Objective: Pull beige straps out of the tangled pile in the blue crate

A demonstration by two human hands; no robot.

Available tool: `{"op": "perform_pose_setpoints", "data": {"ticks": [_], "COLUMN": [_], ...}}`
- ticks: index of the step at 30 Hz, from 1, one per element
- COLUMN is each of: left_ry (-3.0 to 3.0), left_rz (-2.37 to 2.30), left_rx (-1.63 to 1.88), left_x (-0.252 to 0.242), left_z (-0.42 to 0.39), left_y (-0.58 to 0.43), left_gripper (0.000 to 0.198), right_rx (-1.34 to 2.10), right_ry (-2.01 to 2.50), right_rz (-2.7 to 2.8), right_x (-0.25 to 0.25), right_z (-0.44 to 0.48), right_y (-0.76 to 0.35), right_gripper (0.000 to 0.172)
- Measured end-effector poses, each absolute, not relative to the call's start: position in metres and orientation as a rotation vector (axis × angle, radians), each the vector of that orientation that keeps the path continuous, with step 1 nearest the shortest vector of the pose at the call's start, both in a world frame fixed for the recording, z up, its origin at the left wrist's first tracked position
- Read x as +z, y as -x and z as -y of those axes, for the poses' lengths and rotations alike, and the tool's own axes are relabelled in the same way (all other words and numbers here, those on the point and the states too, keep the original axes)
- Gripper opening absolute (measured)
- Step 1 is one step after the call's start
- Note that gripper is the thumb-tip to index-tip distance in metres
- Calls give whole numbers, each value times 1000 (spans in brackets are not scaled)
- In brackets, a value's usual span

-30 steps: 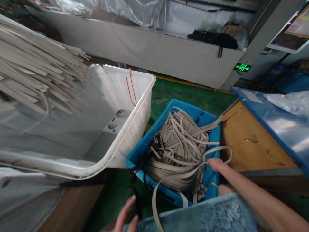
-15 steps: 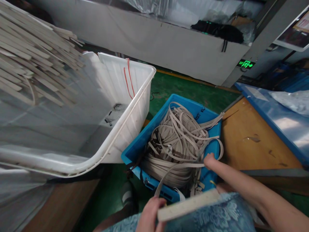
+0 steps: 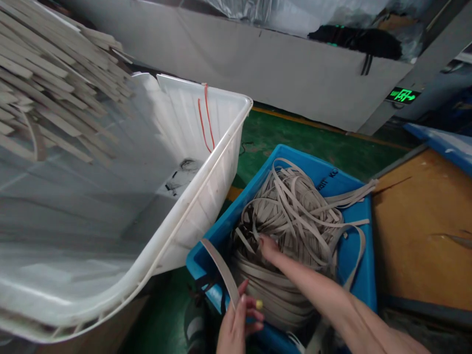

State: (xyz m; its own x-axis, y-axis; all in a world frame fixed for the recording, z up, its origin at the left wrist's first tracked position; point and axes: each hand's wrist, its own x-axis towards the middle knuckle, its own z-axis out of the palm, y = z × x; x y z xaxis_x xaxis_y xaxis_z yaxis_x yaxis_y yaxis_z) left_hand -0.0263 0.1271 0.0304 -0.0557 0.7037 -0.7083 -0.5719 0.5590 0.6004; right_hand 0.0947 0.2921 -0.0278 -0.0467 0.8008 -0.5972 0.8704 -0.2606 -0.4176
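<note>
Your left hand at the bottom centre of the frame has its grip closed on one grey strap, pinched between thumb and fingers, which curves up and to the left. Your right hand reaches into the tangle of straps; you cannot tell its grip, as the fingers are buried. The tangle fills the blue bin on the green floor. A white tub stands just left.

Green floor, grey wall
</note>
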Motion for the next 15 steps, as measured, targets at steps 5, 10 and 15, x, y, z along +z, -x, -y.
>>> {"op": "perform_pose_setpoints", "data": {"ticks": [5, 10, 15], "left_ry": [195, 254, 247], "left_rz": [-1107, -1055, -1189], "left_rx": [1103, 1009, 1209], "left_x": [37, 41, 59], "left_z": [-153, -143, -138], "left_y": [25, 20, 47], "left_gripper": [30, 45, 36], "right_rx": [-1678, -1648, -2024], "right_ry": [-1895, -1463, -995], "right_rz": [-2007, -2285, -1751], "right_x": [32, 71, 61], "right_z": [-211, -157, -240], "right_y": [-90, -97, -100], "right_gripper": [30, 23, 43]}}
